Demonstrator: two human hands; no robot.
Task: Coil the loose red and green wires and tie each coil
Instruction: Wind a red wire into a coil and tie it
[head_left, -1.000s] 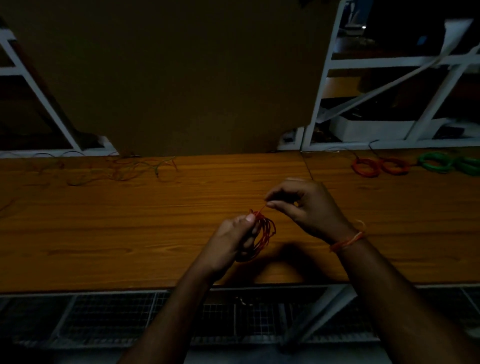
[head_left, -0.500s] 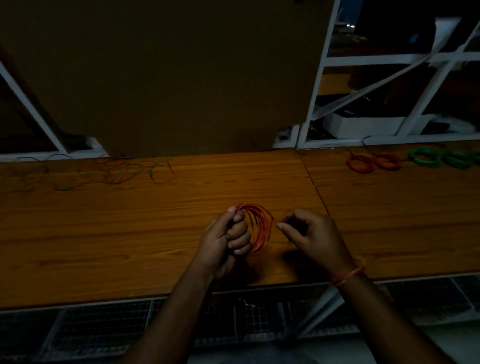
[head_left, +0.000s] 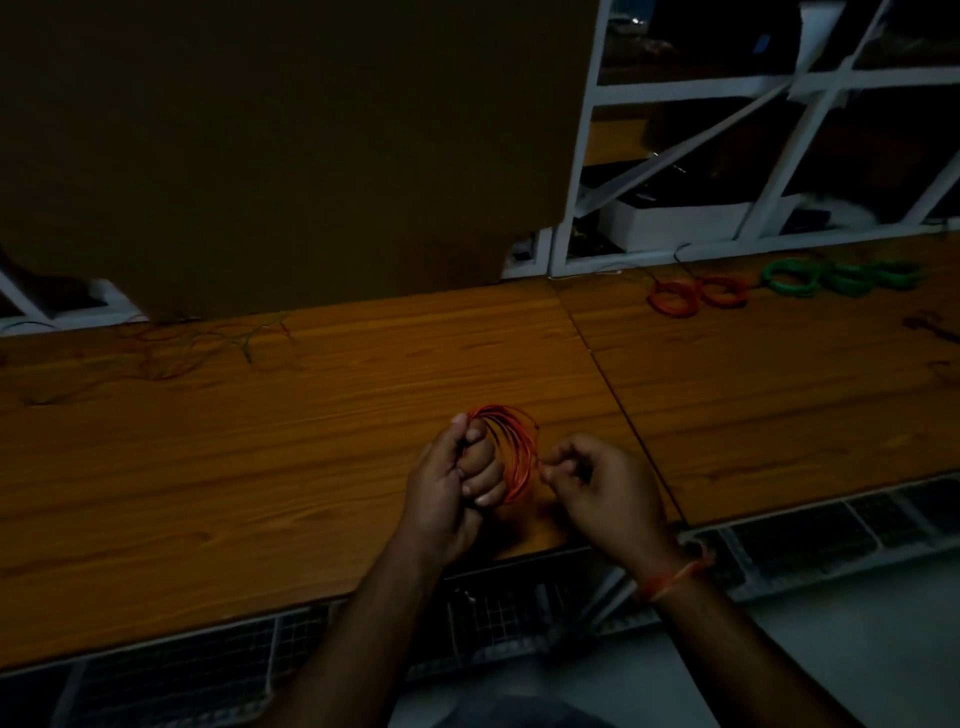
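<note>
A red wire coil (head_left: 514, 452) stands upright over the wooden bench (head_left: 311, 467). My left hand (head_left: 457, 483) grips its left side, fingers curled through the loops. My right hand (head_left: 597, 483) pinches the wire's free end at the coil's right edge. Loose red and green wires (head_left: 208, 348) lie tangled at the bench's back left. Two finished red coils (head_left: 696, 296) and several green coils (head_left: 841, 278) lie at the back right.
A large brown board (head_left: 291, 156) stands behind the bench. White shelf framing (head_left: 587, 156) rises at the back right. A seam (head_left: 608, 374) splits the bench top. A wire mesh rack (head_left: 208, 665) runs under the front edge.
The coil has turned more upright in my left hand. My right hand has dropped from above the coil to its right edge, pinching the wire end.
</note>
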